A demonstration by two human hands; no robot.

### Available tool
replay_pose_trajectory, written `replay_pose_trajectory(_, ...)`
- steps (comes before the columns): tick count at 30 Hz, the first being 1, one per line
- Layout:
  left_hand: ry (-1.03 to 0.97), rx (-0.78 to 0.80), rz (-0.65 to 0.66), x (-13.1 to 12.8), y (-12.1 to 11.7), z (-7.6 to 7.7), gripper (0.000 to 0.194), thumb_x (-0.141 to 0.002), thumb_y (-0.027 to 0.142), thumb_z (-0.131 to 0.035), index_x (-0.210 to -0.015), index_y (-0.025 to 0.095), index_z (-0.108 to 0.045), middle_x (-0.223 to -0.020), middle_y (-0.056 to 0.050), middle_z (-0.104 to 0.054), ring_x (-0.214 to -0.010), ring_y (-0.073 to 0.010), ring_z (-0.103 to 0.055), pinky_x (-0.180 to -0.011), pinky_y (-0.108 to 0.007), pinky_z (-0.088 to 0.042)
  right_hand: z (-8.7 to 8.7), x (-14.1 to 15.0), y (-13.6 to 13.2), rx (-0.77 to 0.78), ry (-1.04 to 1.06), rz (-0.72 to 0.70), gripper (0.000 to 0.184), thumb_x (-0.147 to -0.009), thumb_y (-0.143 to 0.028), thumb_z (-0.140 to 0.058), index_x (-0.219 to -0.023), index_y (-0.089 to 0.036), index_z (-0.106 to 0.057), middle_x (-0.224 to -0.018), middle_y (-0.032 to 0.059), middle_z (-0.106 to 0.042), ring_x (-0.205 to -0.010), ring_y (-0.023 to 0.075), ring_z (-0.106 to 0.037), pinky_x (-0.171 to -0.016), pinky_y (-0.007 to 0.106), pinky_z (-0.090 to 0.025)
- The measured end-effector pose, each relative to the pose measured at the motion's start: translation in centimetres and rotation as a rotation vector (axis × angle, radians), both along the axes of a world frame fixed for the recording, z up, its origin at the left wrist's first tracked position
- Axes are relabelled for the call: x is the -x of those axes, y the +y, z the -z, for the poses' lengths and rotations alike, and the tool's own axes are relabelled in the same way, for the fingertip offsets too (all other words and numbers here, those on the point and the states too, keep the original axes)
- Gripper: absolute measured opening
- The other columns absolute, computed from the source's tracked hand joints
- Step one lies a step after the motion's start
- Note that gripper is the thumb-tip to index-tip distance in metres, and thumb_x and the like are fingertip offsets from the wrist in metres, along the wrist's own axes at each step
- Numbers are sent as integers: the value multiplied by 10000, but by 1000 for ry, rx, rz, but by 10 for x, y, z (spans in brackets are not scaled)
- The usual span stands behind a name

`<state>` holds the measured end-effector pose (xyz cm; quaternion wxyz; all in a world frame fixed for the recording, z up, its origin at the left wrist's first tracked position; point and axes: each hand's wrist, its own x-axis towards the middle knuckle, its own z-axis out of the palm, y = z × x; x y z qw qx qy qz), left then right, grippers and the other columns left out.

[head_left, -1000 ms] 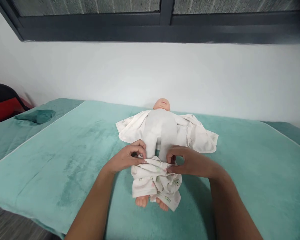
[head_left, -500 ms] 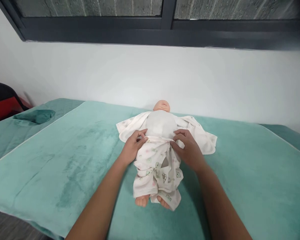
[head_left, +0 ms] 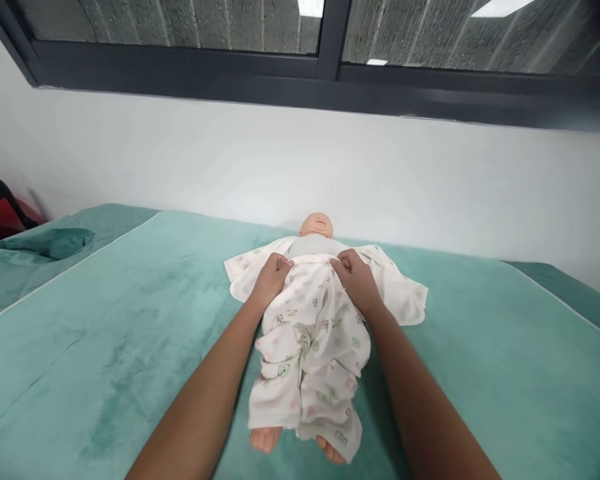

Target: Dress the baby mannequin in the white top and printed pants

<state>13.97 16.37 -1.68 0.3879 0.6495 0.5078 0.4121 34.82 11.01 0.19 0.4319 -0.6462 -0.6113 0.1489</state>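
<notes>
A baby doll (head_left: 316, 225) lies on its back with its head toward the wall. It wears white printed baby pants (head_left: 307, 333), and its feet show below the cuffs. My left hand (head_left: 274, 275) pinches the waistband at its left side. On the other side, my right hand (head_left: 353, 272) grips the same waistband, fingers closed. The band sits high on the doll's grey-white torso (head_left: 316, 246). A white baby shirt (head_left: 399, 287) is spread open beneath the doll, its sleeves out to both sides.
A teal plush cover (head_left: 145, 333) spreads under the doll. Behind it rise a white wall (head_left: 205, 160) and a dark window frame (head_left: 230, 77). At the far left are a teal cloth hollow (head_left: 50, 243) and a red and black object (head_left: 0, 213).
Both hands have pulled the waistband up the torso, covering more of the belly. The pants look straighter and fuller. The view has tilted slightly.
</notes>
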Motion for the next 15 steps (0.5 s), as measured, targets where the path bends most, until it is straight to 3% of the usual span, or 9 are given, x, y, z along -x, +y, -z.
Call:
replay_pose_trajectory(5, 7, 67, 167, 16, -9, -7, 293, -800, 488, -608, -816, 196, -596, -730, 10, -568, -683, -157, -482, -618, -267, -361, 11, -15, -13, 142, 149, -102, 333, -809, -531, -589, -762, -202, -572, -689, -12, -567, -671, 157, -495, -646, 286, -364)
replay_pose_trajectory(9, 3, 111, 215, 28, -14, -16, 332, -765, 516, -631, -814, 188, -639, -808, -19, -626, -757, -181, -529, -654, -271, -402, 12, -40, -23, 278, 212, -284, 292, -825, -482, -589, -873, -196, -626, -785, -2, -613, -751, 165, -538, -712, 294, -415)
replay_pose_trajectory(15, -163, 368, 306, 38, -20, -17, 408, -711, 547, -693, -873, 174, -650, -799, -23, -621, -706, -156, -554, -593, -244, -416, 9, -52, -33, 296, 240, -421, 239, -772, -382, -662, -913, -190, -658, -1024, 42, -645, -986, 214, -576, -886, 340, -442)
